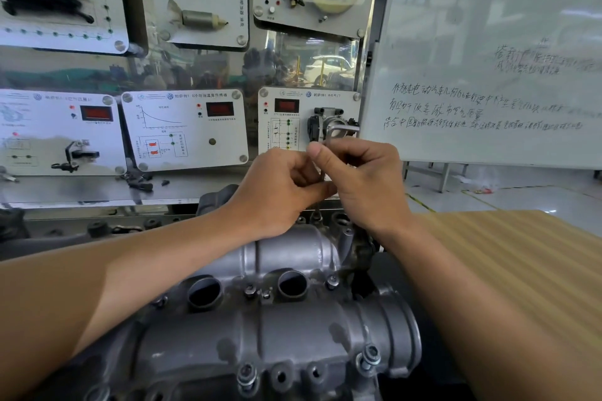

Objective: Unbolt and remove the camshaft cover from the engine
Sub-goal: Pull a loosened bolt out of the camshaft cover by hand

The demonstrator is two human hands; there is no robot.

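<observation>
The grey cast camshaft cover fills the lower middle of the view, with two round ports and several bolts along its near edge. An L-shaped hex key stands upright over the cover's far end, its short arm pointing right and its long shank running down between my hands to the engine. My left hand pinches the shank from the left. My right hand grips it from the right, thumb on top. The tip of the key is partly hidden behind my fingers.
A training board with sensor panels and a throttle body stands behind the engine. A whiteboard with handwriting is at the right. A wooden tabletop lies to the right. Loose black parts rest on the board's shelf.
</observation>
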